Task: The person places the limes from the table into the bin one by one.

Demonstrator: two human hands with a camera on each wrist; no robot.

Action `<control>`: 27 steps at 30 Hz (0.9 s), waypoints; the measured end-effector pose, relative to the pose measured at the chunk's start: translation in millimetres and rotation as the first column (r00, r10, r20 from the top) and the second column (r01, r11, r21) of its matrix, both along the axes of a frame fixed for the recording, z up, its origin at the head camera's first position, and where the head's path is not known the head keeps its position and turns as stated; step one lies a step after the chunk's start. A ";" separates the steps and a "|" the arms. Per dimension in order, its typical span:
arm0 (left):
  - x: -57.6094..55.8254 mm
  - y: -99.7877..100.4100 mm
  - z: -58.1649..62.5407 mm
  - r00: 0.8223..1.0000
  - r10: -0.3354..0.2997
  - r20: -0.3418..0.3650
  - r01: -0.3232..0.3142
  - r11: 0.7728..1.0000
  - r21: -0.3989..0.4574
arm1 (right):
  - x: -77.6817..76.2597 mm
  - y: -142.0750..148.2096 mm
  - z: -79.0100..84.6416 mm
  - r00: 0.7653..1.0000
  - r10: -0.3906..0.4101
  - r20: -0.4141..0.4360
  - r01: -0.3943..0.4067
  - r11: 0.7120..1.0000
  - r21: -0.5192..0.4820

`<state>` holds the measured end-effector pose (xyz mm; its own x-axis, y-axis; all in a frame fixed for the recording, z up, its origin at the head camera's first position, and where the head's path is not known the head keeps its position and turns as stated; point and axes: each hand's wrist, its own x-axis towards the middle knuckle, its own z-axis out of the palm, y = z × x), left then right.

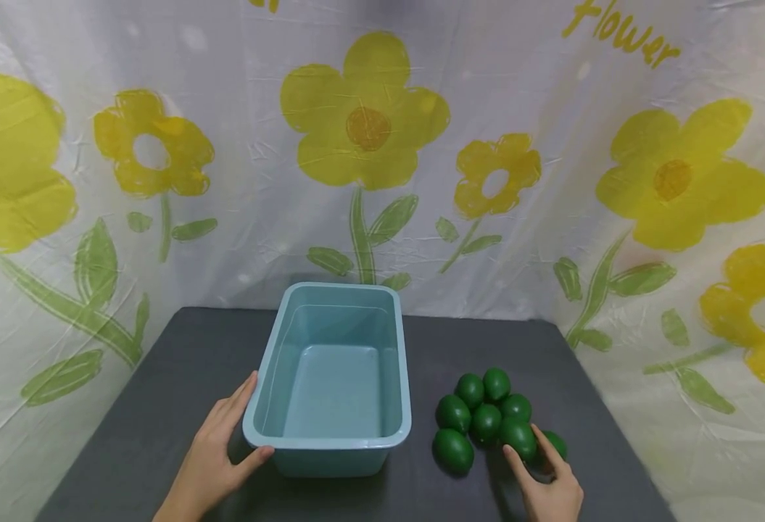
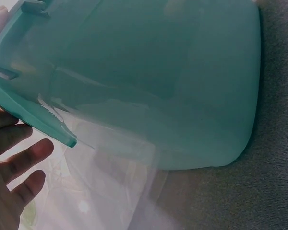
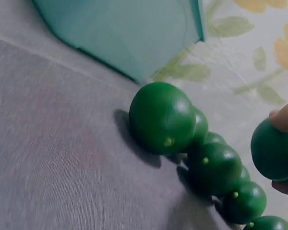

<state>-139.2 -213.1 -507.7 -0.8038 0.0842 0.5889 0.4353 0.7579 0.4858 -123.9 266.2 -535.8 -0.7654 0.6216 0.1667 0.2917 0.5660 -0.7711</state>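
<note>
A light blue plastic bin (image 1: pixel 330 443) stands on the dark table, with nothing visible inside. At its near left corner my left hand (image 1: pixel 215 442) holds the rim, thumb on the front edge and fingers along the left side. In the left wrist view, the lower fingers (image 2: pixel 26 160) are spread clear of the bin wall (image 2: pixel 149 86). My right hand (image 1: pixel 548 482) pinches a green lime (image 1: pixel 518 438) between thumb and fingers. That lime (image 3: pixel 273 151) appears raised above the table in the right wrist view. Several more limes (image 1: pixel 453 451) lie grouped beside it.
The dark grey table (image 1: pixel 421 500) reaches back to a white hanging cloth (image 1: pixel 245 239) printed with yellow flowers. More of this cloth hangs on the left and right sides. One lime (image 1: pixel 556 444) is partly hidden behind the right hand's fingers.
</note>
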 end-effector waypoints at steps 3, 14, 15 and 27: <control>0.8 0.2 0.9 1.000 0.008 0.005 -0.008 1.000 -0.007 | -2.9 -5.6 0.0 0.999 -0.006 -0.039 0.005 1.000 -0.028; 3.7 3.6 4.4 0.997 0.034 0.065 -0.033 0.999 -0.017 | -12.9 -23.6 3.2 0.996 0.012 -0.089 -0.014 1.000 -0.020; 3.5 3.6 4.3 0.998 0.031 0.062 -0.030 0.999 -0.017 | -13.1 -24.5 3.6 0.996 0.015 -0.093 -0.018 0.999 -0.028; 1.4 2.5 4.0 0.999 0.014 0.029 -0.014 1.000 -0.028 | -20.9 -37.3 12.9 0.983 0.072 -0.166 -0.084 0.994 -0.070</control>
